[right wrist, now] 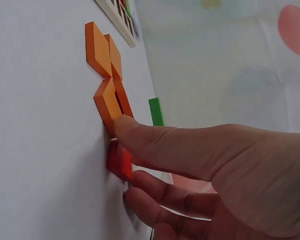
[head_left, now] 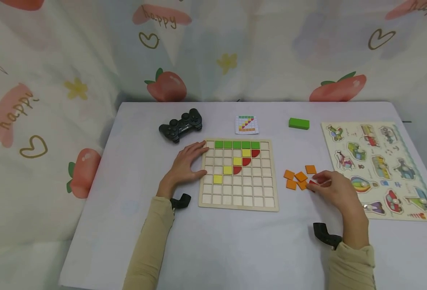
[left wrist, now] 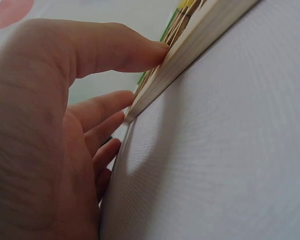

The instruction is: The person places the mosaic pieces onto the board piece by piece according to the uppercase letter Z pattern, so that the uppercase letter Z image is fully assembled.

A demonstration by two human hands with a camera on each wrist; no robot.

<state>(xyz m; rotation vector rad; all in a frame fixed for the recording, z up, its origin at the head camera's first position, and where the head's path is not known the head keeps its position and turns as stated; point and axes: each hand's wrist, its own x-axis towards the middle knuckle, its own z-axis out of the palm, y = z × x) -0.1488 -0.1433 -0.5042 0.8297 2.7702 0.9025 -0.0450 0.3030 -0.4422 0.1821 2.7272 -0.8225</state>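
My left hand [head_left: 184,165] rests at the left edge of a wooden grid board [head_left: 275,201]. In the left wrist view its thumb touches the board's edge, with the fingers spread along the side. Green squares [head_left: 237,144] fill part of the top row; yellow squares [head_left: 218,179] run diagonally below, with red quarter-circle pieces [head_left: 246,162] beside some of them. Right of the board, my right hand [head_left: 334,187] pinches a small red piece [right wrist: 120,160] between thumb and fingers, low over the table. Its full outline is partly hidden. Several orange squares [head_left: 291,184] lie right beside the fingertips.
A pattern card [head_left: 247,125] lies behind the board, with a black game controller [head_left: 181,125] to its left and a green block [head_left: 299,123] to its right. At the right lies a picture puzzle board [head_left: 365,161], partly under my right hand. A printed curtain [head_left: 264,48] hangs behind.
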